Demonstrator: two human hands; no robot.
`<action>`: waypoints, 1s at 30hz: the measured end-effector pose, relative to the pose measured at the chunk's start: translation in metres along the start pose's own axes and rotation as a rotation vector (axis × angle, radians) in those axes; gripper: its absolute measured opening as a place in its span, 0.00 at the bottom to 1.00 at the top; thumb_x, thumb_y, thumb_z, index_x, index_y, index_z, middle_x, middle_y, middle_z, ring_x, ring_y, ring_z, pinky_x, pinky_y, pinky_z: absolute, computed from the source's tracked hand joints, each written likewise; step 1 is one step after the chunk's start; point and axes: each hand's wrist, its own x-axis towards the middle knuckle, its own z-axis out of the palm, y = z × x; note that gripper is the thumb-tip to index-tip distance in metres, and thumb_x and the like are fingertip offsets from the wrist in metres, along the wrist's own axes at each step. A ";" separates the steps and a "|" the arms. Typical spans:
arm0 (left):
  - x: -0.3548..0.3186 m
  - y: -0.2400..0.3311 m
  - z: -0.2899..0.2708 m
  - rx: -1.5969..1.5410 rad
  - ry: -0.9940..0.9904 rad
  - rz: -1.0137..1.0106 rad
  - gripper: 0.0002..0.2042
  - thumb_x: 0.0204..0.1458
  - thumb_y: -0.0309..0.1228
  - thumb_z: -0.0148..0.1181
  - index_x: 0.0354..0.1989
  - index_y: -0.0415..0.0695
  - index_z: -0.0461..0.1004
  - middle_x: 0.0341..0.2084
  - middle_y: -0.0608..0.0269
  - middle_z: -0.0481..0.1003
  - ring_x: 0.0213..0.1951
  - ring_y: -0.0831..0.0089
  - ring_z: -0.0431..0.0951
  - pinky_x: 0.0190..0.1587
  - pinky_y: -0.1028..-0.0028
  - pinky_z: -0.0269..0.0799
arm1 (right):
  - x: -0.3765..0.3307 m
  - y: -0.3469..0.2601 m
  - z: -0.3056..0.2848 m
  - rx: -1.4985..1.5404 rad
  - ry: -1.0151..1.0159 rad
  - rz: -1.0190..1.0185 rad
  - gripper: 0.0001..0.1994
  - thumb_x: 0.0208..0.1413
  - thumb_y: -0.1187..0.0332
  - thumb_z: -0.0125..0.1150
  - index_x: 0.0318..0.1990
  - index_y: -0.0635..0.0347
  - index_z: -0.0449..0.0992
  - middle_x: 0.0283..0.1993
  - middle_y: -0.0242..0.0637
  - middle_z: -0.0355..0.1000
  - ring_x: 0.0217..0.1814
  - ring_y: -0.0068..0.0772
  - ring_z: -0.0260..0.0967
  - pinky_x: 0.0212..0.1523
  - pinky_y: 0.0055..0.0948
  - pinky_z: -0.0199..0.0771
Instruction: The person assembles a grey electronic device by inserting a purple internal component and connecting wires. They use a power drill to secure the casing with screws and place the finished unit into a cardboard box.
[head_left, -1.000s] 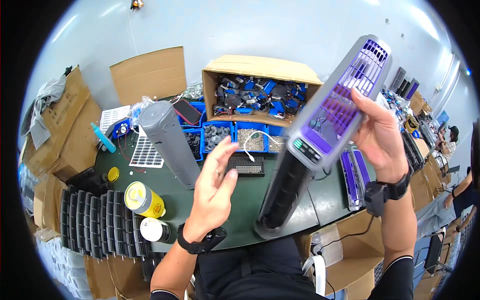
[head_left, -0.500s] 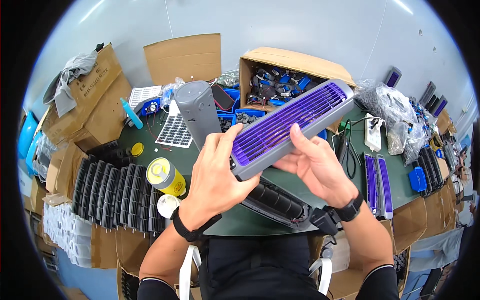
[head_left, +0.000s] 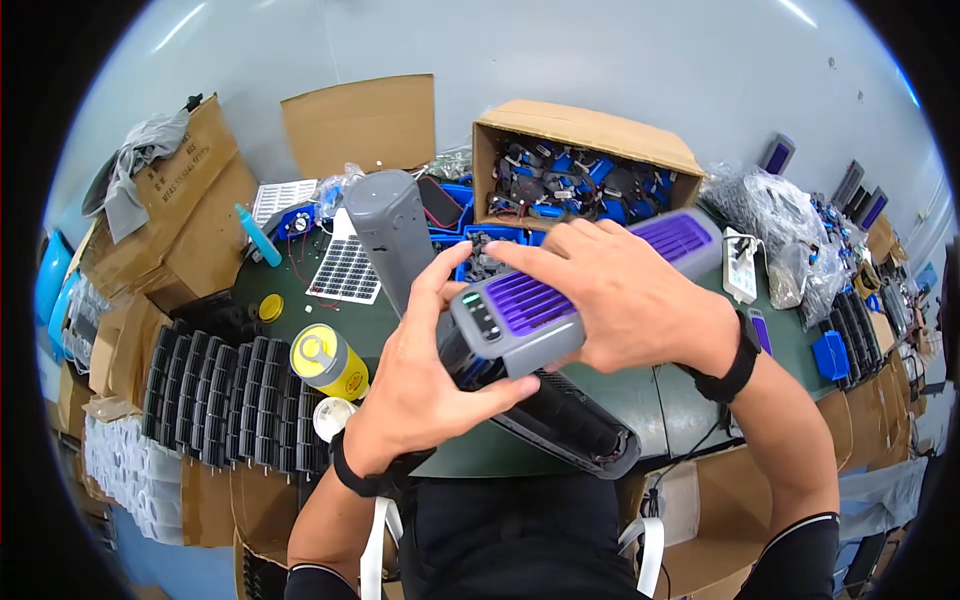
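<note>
A long grey fan housing with a purple slatted grille (head_left: 674,238) is held tilted above the table, its far end raised to the right. Near its left end sits a small dark button panel (head_left: 481,316). My left hand (head_left: 405,385) grips that end, thumb below and fingers at the upper edge. Across the grille lies my right hand (head_left: 640,305), wrapped over the housing with its index finger stretched toward the panel end. Under both hands, a dark open housing with a black cylindrical rotor (head_left: 575,425) rests on the table. Another grey housing (head_left: 388,235) stands upright behind my left hand.
Rows of black rotors (head_left: 225,395) stand left, beside a yellow tumbler (head_left: 330,362). A cardboard box (head_left: 590,130) of blue and dark parts lies behind blue bins (head_left: 495,236). At right are a white power strip (head_left: 740,268), plastic bags (head_left: 765,215) and a blue tray (head_left: 831,355).
My right hand has moved from the housing's lower edge to across its grille. The housing has turned and lowered slightly, bringing its button panel into view. My left hand still grips the near end.
</note>
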 end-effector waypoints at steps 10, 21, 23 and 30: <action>-0.002 -0.034 -0.007 -0.224 -0.054 0.087 0.73 0.24 0.51 0.92 0.81 0.42 0.49 0.62 0.48 0.73 0.63 0.59 0.75 0.69 0.60 0.67 | -0.027 0.026 0.035 0.389 0.119 0.160 0.54 0.41 0.34 0.80 0.73 0.55 0.67 0.57 0.58 0.75 0.61 0.62 0.74 0.61 0.51 0.73; -0.007 -0.034 -0.005 -0.237 0.026 0.002 0.84 0.08 0.70 0.80 0.80 0.38 0.46 0.56 0.51 0.76 0.56 0.65 0.78 0.60 0.66 0.72 | -0.048 0.010 0.077 0.505 -0.058 0.274 0.60 0.43 0.25 0.72 0.75 0.63 0.63 0.53 0.60 0.75 0.58 0.63 0.73 0.61 0.50 0.72; -0.007 -0.037 -0.005 -0.225 0.039 0.006 0.85 0.07 0.71 0.80 0.80 0.38 0.46 0.55 0.52 0.76 0.55 0.66 0.78 0.60 0.66 0.72 | -0.049 0.002 0.071 0.461 -0.095 0.268 0.62 0.42 0.26 0.74 0.77 0.63 0.61 0.51 0.58 0.74 0.56 0.61 0.73 0.61 0.49 0.71; -0.003 -0.032 0.000 -0.208 0.033 0.013 0.85 0.06 0.69 0.82 0.81 0.40 0.47 0.55 0.54 0.74 0.56 0.67 0.76 0.63 0.67 0.68 | -0.049 -0.025 0.084 0.621 0.114 0.289 0.63 0.42 0.33 0.79 0.79 0.62 0.55 0.51 0.53 0.72 0.54 0.56 0.71 0.58 0.48 0.72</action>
